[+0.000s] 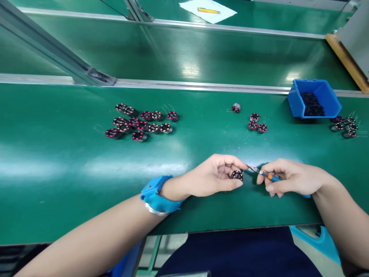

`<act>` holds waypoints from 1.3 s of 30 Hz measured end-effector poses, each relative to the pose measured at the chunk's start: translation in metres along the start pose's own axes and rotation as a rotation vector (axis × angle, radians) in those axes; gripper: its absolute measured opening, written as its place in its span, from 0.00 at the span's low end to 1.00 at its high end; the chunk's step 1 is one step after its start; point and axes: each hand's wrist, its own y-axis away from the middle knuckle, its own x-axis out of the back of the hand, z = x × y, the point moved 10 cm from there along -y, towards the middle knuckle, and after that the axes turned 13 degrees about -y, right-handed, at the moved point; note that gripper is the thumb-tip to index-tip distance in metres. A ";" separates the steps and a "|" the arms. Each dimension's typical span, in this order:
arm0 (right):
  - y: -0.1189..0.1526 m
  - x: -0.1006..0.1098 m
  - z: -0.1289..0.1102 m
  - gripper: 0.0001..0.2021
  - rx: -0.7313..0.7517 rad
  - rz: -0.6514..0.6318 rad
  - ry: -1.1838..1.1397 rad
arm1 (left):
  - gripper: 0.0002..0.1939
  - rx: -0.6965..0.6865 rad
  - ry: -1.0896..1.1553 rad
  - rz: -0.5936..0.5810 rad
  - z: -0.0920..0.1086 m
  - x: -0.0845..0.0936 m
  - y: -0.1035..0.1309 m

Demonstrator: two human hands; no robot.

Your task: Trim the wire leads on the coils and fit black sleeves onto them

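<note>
My left hand (217, 175) is closed around a small wound motor stator (237, 175), a round black core with copper windings facing up. A thin wire end sticks up from it near my index fingertip. In my right hand (291, 177) is a pair of cutting pliers (269, 176) with blue and orange handles. Their jaw tips lie close to my left index fingertip and the wire; whether they touch the wire I cannot tell. Beyond my hands stand a few loose stators (253, 125) with red windings, and one more stator (236, 108) lies tilted on its side.
A larger group of stators (142, 125) stands to the left on the green table (72, 184). At the right, a blue bin (294, 100) holds small black pieces, with several stators (349, 134) beside it. A metal rail (187, 85) runs behind; a yellow cutter (208, 10) lies on paper (190, 5).
</note>
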 end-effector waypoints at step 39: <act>0.000 -0.002 0.000 0.15 -0.020 -0.028 0.049 | 0.17 0.017 0.064 -0.099 0.003 -0.007 0.001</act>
